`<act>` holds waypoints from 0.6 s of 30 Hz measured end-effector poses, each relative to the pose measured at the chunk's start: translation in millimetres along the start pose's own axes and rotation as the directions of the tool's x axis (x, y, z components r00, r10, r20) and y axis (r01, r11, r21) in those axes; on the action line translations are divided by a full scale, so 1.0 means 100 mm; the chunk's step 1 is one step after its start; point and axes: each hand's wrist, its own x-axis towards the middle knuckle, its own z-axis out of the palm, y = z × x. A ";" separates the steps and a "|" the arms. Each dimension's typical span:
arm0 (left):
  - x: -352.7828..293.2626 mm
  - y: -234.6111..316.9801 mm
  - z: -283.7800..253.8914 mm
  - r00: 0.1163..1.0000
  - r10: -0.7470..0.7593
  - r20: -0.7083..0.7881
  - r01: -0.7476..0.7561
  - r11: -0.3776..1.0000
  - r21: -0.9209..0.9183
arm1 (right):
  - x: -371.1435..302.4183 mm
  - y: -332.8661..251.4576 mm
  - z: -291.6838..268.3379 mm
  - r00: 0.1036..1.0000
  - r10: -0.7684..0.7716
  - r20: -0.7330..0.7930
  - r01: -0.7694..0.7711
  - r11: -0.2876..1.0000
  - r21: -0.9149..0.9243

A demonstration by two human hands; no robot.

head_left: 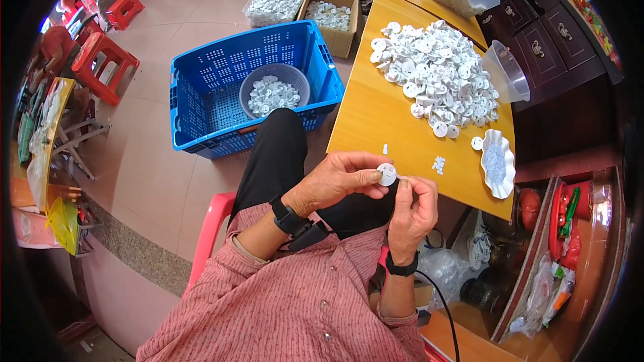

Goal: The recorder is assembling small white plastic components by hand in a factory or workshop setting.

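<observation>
Between thumb and fingers, my left hand (342, 177) grips a round white plastic disc (387, 174) with small holes in its face. My right hand (414, 211) is closed in a pinch at the disc's right edge, on a small pale piece too little to make out. Both hands are over my lap, at the near edge of the wooden table (359, 110). Beyond them on the table rises a big heap of similar white plastic parts (443, 74). A few small white pieces (439, 164) lie nearer to my hands.
A scalloped white dish (498, 191) of small clear bits stands at the table's right. A clear tub (506, 70) lies beside the heap. On the floor at left, a blue crate (221, 121) holds a grey basin (305, 87) of white parts. Red stools (100, 60) stand farther off.
</observation>
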 end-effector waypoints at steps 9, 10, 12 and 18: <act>0.00 -0.02 -0.03 1.000 0.011 0.011 -0.011 1.000 0.004 | -0.01 0.01 0.04 0.989 -0.132 0.063 0.138 0.985 -0.105; 0.00 -0.02 -0.03 1.000 0.005 0.011 -0.005 1.000 0.010 | -0.01 0.00 0.03 0.991 -0.124 0.055 0.129 0.987 -0.101; 0.00 -0.01 -0.03 1.000 -0.001 0.006 0.001 1.000 0.004 | -0.01 -0.01 0.03 0.991 -0.120 0.061 0.126 0.986 -0.109; -0.01 -0.01 -0.04 1.000 0.006 0.003 -0.006 1.000 0.022 | -0.02 0.00 0.04 0.987 -0.143 0.076 0.152 0.978 -0.139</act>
